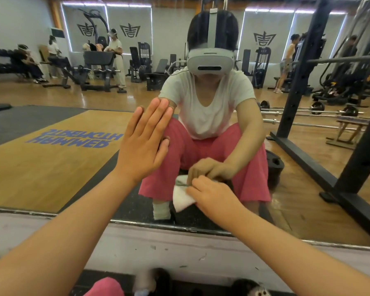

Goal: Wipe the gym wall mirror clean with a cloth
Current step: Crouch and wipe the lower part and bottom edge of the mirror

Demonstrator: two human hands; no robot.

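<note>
Gym wall mirror (pixel 51 159) fills the far field. Its lower edge (pixel 137 222) runs just above a pale wall strip (pixel 158 248).

The left hand (pixel 144 144) lies flat on the glass at centre-left, fingers straight and close together, holding nothing; it is judged to serve as a brace. The right hand (pixel 209 193) sits lower and to the right, fingers curled over a white cloth (pixel 181 199), which it presses to the glass just above the mirror's lower edge. The cloth shows to the left of and below the knuckles and meets its own reflection, so contact with the glass is plain. The two hands are apart, the left higher than the right.

Stage, as judged: wiping is in hand along the bottom band of the mirror. No streak, spray or wet track can be made out on the glass, so which areas are already clean cannot be told. The wide stretches to the left, to the right and above the hands lie away from the cloth and, if not yet wiped, remain to be done.
</note>
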